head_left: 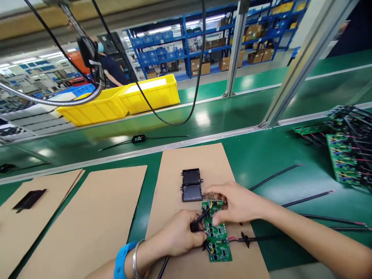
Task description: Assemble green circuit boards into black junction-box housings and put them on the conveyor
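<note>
A green circuit board panel (222,254) with soldered wires lies on a cardboard sheet in front of me. My left hand (184,234) is at its left edge, fingers closed round black cables (198,221) that join the board. Over the board's upper part is my right hand (232,203), thumb on its face and fingers curled at the top edge; some fingertips are hidden. Just above sits an open black plastic case (192,185) in two halves, close to my right index finger. Cables with a black grommet (245,239) run off the board's right side.
More cardboard sheets (95,209) lie to the left, one bearing a black piece (29,199). Wired boards (343,159) pile up at right. Beyond a metal rail, a cabled black module (138,138) rests near yellow bins (151,93). A black cable (200,58) hangs overhead.
</note>
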A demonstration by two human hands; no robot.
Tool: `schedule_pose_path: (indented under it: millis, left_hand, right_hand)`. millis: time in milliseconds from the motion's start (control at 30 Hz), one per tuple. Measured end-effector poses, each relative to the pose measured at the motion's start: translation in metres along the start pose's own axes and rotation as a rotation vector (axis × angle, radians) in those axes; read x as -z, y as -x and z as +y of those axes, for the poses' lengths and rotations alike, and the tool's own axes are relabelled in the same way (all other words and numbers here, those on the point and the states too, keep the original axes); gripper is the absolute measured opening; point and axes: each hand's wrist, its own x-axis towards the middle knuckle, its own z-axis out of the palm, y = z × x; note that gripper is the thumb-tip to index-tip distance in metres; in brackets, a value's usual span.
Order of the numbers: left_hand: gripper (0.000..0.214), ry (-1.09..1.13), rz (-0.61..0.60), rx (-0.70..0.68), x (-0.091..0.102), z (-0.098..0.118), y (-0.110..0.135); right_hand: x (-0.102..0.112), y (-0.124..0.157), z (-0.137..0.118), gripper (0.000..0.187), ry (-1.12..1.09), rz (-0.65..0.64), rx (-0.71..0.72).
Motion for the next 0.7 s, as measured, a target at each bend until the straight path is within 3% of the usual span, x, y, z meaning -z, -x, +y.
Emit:
schedule_pose_path:
  millis: [67, 167, 500, 633, 700]
  left_hand:
    - [0.01, -0.097, 0.087, -0.041, -0.005, -0.001, 0.001]
    - [0.007, -0.19, 0.146, -0.049, -0.009, 0.001, 0.004]
    - [0.03, -0.36, 0.293, -0.139, -0.027, -0.005, 0.011]
    - [0.024, -0.434, 0.289, -0.158, -0.026, -0.004, 0.015]
    - [0.014, -0.493, 0.291, -0.187, -0.02, 0.001, 0.02]
  right_hand:
    - [0.0, 0.002, -0.006, 0.054, 0.026, -0.099, -0.073]
    - [-0.006, 0.006, -0.012, 0.025, 0.041, -0.14, -0.056]
    - [-0.043, 0.037, -0.008, 0.01, 0.381, 0.09, 0.325]
    - [-0.035, 0.037, -0.011, 0.016, 0.272, 0.086, 0.233]
    - [-0.019, 0.033, -0.014, 0.034, 0.1, 0.096, 0.163]
